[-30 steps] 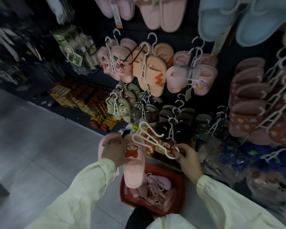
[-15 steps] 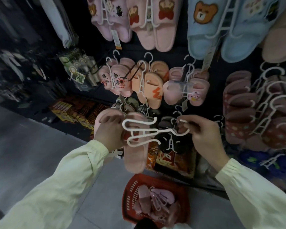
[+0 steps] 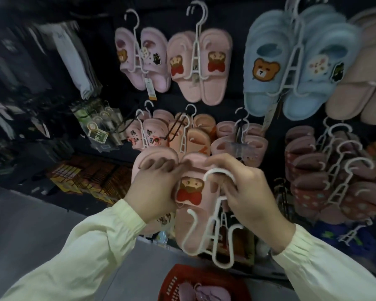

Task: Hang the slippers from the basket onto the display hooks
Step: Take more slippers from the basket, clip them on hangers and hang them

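- The hands have gone up. A moment ago they were low, near the basket; now they are in front of the wall of shoes.
- The left hand is curled over the tops of the two pink slippers and holds them side by side.
- The right hand pinches the white hanger just under its hook.
- The hanger lay sideways before. Now it stands hook-up, flat against the right slipper.
- I think it is not clipped into the slippers yet, so that comes next.
- A pair just like it hangs higher up - maybe these go there.
- More slippers wait in the basket on the floor - lots left to do.
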Demonstrator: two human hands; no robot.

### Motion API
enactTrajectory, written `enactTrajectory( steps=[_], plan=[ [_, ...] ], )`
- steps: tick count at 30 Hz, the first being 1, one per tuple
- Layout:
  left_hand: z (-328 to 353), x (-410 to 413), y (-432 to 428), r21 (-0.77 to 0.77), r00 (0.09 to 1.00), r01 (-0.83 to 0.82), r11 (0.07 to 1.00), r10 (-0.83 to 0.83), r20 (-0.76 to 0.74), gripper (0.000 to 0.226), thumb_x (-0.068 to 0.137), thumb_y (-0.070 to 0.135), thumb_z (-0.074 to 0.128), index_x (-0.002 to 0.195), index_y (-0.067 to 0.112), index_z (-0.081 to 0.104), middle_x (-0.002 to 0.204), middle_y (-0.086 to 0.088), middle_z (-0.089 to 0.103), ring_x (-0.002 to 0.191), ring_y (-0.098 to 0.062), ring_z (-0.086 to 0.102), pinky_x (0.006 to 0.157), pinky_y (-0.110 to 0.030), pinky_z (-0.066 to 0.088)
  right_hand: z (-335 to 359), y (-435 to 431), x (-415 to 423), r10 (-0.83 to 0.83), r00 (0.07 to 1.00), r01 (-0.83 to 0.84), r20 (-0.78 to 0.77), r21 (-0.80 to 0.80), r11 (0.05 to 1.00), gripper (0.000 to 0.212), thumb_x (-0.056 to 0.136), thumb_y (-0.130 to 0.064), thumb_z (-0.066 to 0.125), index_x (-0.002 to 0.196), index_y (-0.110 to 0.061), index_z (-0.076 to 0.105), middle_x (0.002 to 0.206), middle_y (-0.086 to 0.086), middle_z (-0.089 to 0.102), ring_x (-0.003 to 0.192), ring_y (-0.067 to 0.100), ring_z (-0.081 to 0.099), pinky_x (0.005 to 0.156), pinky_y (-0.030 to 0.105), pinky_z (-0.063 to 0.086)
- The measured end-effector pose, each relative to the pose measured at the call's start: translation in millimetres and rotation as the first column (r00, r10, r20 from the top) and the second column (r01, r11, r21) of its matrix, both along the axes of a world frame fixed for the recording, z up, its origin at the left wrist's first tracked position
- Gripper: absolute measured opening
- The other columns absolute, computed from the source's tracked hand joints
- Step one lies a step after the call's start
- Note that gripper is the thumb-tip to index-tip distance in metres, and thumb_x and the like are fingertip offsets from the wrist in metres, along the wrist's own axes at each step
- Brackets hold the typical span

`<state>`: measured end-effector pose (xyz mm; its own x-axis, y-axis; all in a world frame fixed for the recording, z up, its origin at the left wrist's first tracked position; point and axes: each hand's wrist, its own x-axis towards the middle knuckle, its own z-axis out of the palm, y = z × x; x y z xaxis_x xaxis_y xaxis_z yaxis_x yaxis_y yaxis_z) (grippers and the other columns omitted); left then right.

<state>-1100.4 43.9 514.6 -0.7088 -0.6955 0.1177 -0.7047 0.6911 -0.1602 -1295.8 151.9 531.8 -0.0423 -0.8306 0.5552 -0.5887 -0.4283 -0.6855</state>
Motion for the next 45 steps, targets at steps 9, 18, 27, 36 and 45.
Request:
enactTrajectory(
  steps=[9, 18, 27, 36, 45],
  plan=[
    [47.4, 12.5, -9.4, -0.106, 0.969, 0.114, 0.988, -0.134, -0.209, 0.076, 0.066, 0.06, 0.045, 0.134, 0.027, 0.047, 0.104, -0.001, 0.067, 0.1, -0.031, 0.06, 0.083, -0.046, 0.047, 37.1, -27.2, 57.9, -0.152, 0.984, 0.142, -0.096, -0.102, 0.985, 0.011, 0.096, -0.017, 0.057, 0.093, -0.015, 0.068, 0.098, -0.005, 0.067, 0.095, 0.004, 0.062, 0.083, 0.02, 0.049],
    [70.1, 43.8, -6.8, -0.019, 0.949, 0.135, 0.991, -0.135, -0.283, 0.07, 0.068, 0.07, 0.048, 0.129, 0.036, 0.048, 0.116, 0.011, 0.061, 0.109, -0.02, 0.055, 0.093, -0.043, 0.044, 64.5, -22.8, 90.5, -0.366, 0.813, 0.374, -0.453, -0.076, 0.924, 0.025, 0.094, -0.034, 0.047, 0.109, -0.025, 0.066, 0.121, -0.007, 0.056, 0.102, 0.018, 0.048, 0.085, 0.037, 0.046],
    [61.9, 67.9, 6.6, 0.02, 0.921, 0.216, 0.976, -0.197, -0.336, 0.068, 0.069, 0.057, 0.039, 0.128, 0.028, 0.056, 0.103, 0.006, 0.064, 0.101, -0.024, 0.056, 0.088, -0.045, 0.043, 50.8, -6.5, 137.5, -0.365, 0.794, 0.451, -0.487, 0.067, 0.89, 0.032, 0.092, -0.039, 0.038, 0.109, -0.034, 0.064, 0.116, -0.007, 0.054, 0.119, 0.013, 0.046, 0.102, 0.03, 0.027],
    [51.3, 116.0, 10.6, 0.155, 0.906, 0.335, 0.929, -0.272, -0.325, 0.099, 0.071, 0.058, 0.072, 0.151, 0.018, 0.029, 0.132, 0.005, 0.058, 0.117, -0.017, 0.052, 0.103, -0.035, 0.04, 32.3, -5.9, 147.5, -0.376, 0.87, 0.391, -0.32, -0.017, 0.92, 0.01, 0.092, -0.034, 0.059, 0.097, -0.031, 0.067, 0.095, -0.009, 0.056, 0.093, 0.008, 0.052, 0.086, 0.048, 0.044],
    [47.7, 153.1, 10.1, 0.138, 0.888, 0.403, 0.905, -0.35, -0.297, 0.1, 0.085, 0.062, 0.056, 0.158, 0.01, 0.012, 0.138, -0.001, 0.052, 0.127, -0.019, 0.046, 0.108, -0.038, 0.036, 25.2, -13.2, 167.8, -0.366, 0.858, 0.388, -0.361, -0.014, 0.922, 0.013, 0.094, -0.039, 0.052, 0.098, -0.035, 0.064, 0.095, -0.011, 0.055, 0.09, 0.004, 0.045, 0.082, 0.034, 0.028]
  ],
)
